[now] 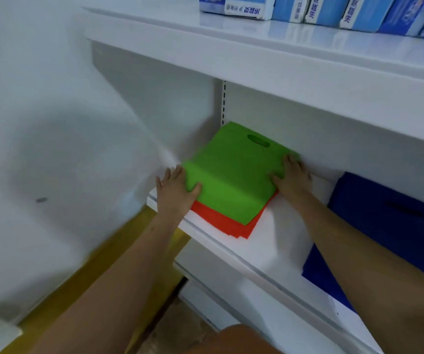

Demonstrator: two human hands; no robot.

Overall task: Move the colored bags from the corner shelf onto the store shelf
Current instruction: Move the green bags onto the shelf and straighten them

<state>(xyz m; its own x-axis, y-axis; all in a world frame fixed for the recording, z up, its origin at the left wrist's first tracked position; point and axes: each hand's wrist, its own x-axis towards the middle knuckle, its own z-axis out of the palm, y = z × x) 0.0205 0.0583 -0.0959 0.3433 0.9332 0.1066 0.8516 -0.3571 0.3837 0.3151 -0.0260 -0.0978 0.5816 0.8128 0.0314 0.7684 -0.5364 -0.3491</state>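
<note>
Seemingly flat hands [174, 190] on green bag [234, 172].

One flat bag [234, 175] lies atop a stack of bags [231, 226] at the store shelf's [277, 241] left end; another bag [389, 221] lies right, boxes [333, 11] on the shelf above.
</note>
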